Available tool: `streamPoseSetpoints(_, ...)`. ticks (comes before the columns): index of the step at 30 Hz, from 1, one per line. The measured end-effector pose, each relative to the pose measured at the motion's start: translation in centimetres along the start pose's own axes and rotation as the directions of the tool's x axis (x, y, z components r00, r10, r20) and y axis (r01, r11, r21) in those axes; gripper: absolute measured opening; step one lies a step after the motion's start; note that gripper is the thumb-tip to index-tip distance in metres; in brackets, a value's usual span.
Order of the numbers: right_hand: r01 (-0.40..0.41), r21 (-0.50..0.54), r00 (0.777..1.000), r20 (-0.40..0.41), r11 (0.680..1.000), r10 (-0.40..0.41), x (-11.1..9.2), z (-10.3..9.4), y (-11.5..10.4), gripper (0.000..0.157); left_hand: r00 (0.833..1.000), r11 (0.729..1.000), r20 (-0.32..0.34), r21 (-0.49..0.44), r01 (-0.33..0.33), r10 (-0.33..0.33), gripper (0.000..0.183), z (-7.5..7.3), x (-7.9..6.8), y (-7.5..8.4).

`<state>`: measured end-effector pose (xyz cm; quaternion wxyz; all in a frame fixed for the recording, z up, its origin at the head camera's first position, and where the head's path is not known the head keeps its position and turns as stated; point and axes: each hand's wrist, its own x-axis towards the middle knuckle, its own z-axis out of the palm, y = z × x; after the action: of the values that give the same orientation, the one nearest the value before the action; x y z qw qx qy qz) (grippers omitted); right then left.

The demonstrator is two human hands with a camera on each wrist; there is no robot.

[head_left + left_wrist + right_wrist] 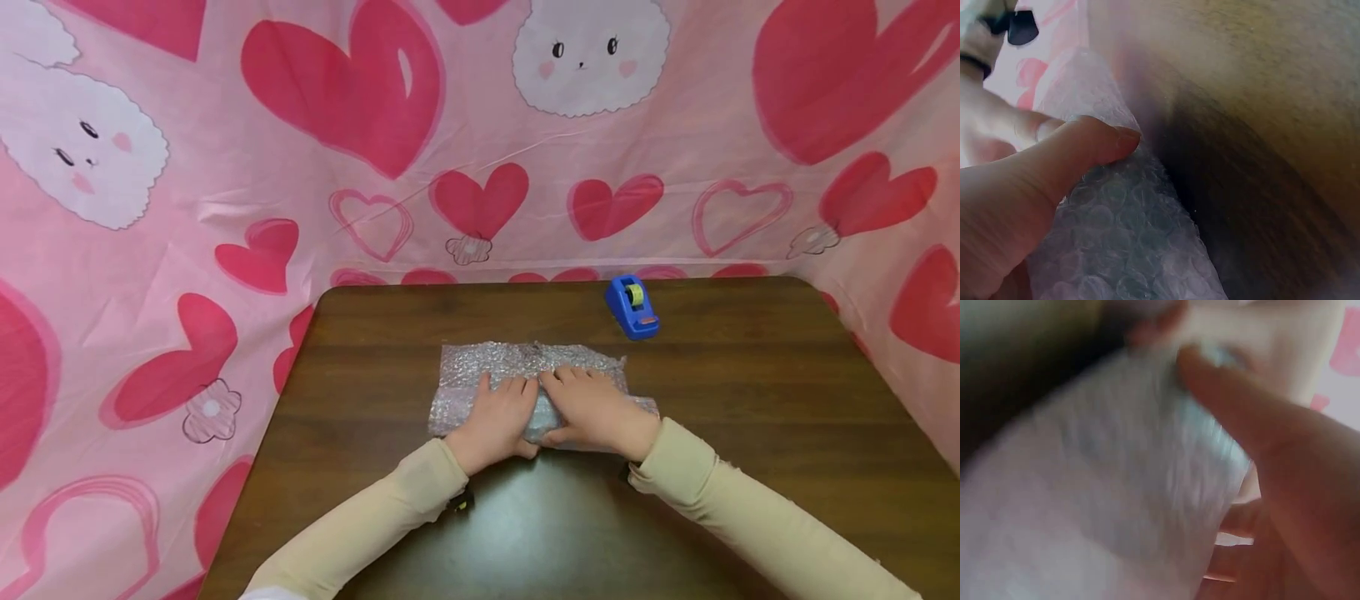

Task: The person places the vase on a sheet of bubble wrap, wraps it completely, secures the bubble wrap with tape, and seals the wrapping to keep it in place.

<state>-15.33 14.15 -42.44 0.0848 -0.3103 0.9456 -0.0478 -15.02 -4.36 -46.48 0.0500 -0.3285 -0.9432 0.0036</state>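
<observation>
A sheet of bubble wrap [491, 360] lies on the table, its near part folded into a thick roll [546, 417] with something pale blue-green showing through; what is inside is hidden. My left hand [498, 421] grips the roll left of its middle, fingers over the top and thumb on the near side. Close beside it, my right hand [596, 408] grips the roll the same way. In the left wrist view the thumb [1094, 144] presses on the clear bubbles [1122, 237]. The right wrist view is blurred; there the right thumb [1235, 403] lies against the wrap [1129, 456].
A blue tape dispenser [632, 308] with a yellowish roll stands toward the back of the dark wooden table [360, 358], right of the wrap. Pink cloth [525, 142] printed with hearts and white faces hangs behind the table and at both sides.
</observation>
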Motion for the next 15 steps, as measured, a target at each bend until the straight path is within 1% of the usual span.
streamPoseSetpoints(1, 0.012, -0.048, 0.999, -0.037, 0.999, -0.014, -0.4, 0.2, -0.4, 0.094, 1.000, 1.000, 0.007, -0.005, 0.002, -0.002, 0.096, 0.0, 0.0, 0.0)
streamPoseSetpoints(4, 0.024, -0.148, 0.994, -0.104, 0.989, -0.040, -1.4, 1.0, -1.3, 0.103, 0.999, 1.000, 0.033, -0.026, 0.001, 0.000, 0.097, -0.2, 0.1, -0.2)
streamPoseSetpoints(6, 0.026, -0.187, 0.989, -0.139, 0.982, -0.052, -1.7, 1.7, -1.6, 0.108, 0.998, 0.999, 0.056, -0.051, 0.001, 0.002, 0.095, -0.4, 0.2, -0.3)
streamPoseSetpoints(7, 0.029, -0.200, 0.985, -0.160, 0.979, -0.062, -1.8, 2.0, -1.6, 0.108, 0.998, 0.998, 0.067, -0.065, 0.000, 0.004, 0.094, -0.5, 0.2, -0.4)
streamPoseSetpoints(8, 0.032, -0.212, 0.980, -0.183, 0.977, -0.072, -1.8, 2.3, -1.7, 0.107, 0.997, 0.997, 0.077, -0.081, 0.000, 0.006, 0.092, -0.6, 0.2, -0.5)
streamPoseSetpoints(11, 0.046, -0.222, 0.963, -0.251, 0.974, -0.102, -1.5, 3.0, -1.5, 0.096, 0.994, 0.990, 0.106, -0.144, 0.007, 0.008, 0.090, -0.8, 0.1, -0.7)
streamPoseSetpoints(13, 0.053, -0.206, 0.959, -0.262, 0.977, -0.108, -1.3, 3.3, -1.3, 0.092, 0.992, 0.982, 0.123, -0.186, 0.022, 0.001, 0.095, -0.9, 0.1, -0.8)
streamPoseSetpoints(15, 0.063, -0.177, 0.962, -0.251, 0.982, -0.107, -1.1, 3.2, -1.2, 0.090, 0.991, 0.977, 0.137, -0.210, 0.042, -0.013, 0.103, -0.9, -0.1, -0.9)
